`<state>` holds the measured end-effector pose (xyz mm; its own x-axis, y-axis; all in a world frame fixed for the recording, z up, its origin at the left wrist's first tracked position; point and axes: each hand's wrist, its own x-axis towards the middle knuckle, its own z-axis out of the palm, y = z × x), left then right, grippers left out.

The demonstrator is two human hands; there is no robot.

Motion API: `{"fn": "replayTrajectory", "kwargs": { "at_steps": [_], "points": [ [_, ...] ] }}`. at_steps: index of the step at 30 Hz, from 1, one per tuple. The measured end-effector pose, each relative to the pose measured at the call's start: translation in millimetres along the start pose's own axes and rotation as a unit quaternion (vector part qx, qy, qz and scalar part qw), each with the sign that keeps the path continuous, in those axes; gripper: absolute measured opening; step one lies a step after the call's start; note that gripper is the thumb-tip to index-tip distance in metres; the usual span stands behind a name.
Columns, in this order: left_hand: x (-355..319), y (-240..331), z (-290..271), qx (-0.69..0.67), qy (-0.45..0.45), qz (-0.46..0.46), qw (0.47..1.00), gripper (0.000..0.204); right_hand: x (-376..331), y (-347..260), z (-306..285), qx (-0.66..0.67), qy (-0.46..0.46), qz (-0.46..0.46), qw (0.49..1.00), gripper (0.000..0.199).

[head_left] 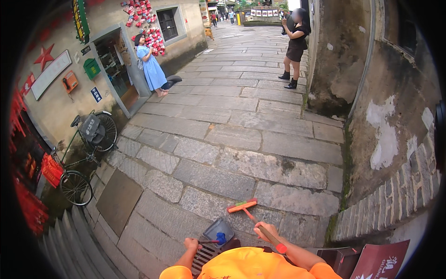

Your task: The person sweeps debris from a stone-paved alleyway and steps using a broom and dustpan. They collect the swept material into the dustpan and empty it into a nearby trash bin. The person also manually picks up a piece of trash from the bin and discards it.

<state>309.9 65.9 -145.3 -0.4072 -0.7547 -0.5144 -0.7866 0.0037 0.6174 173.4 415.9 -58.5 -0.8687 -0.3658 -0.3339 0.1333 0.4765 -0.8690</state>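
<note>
My right hand (266, 231) is closed round the long handle of a broom (242, 206) with an orange head and green bristles. The broom's head rests on the stone paving ahead of me, and its red handle end points back towards my right forearm. My left hand (191, 243) grips the handle of a grey dustpan (216, 228), which stands near my feet, left of the broom. Something blue (221, 238) shows at the dustpan's handle side. Whether the dustpan holds any litter I cannot make out.
A bicycle (88, 139) leans by the left wall, near a dark floor plate (119, 200). A person in a blue dress (153, 69) stands by a doorway; another in black (296, 44) stands right. A slatted grate (204, 258) lies beside me, a maroon sign (381, 262) at right.
</note>
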Motion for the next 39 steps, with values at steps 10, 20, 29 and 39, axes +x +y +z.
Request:
{"fn": "replayTrajectory", "kwargs": {
  "at_steps": [10, 20, 29, 39],
  "points": [
    [-37.8, -66.4, -64.8, -0.228, 0.183, -0.127, 0.948, 0.016, 27.1, 11.8, 12.3, 0.016, -0.044, -0.139, 0.989, 0.020],
    [-37.1, -129.5, -109.1, -0.184, 0.248, -0.121, 0.943, 0.019, 24.5, -57.9, 42.9, 0.133, -0.056, -0.068, 0.987, 0.018],
    [-19.8, -209.6, -160.8, -0.194, 0.205, -0.204, 0.937, 0.029, 12.4, -129.3, 163.7, 0.131, -0.195, -0.046, 0.971, 0.021],
    [-30.1, -270.2, -159.0, -0.291, 0.088, -0.272, 0.913, 0.018, 5.0, -99.0, 310.8, -0.149, -0.365, -0.291, 0.872, 0.023]
  ]
}}
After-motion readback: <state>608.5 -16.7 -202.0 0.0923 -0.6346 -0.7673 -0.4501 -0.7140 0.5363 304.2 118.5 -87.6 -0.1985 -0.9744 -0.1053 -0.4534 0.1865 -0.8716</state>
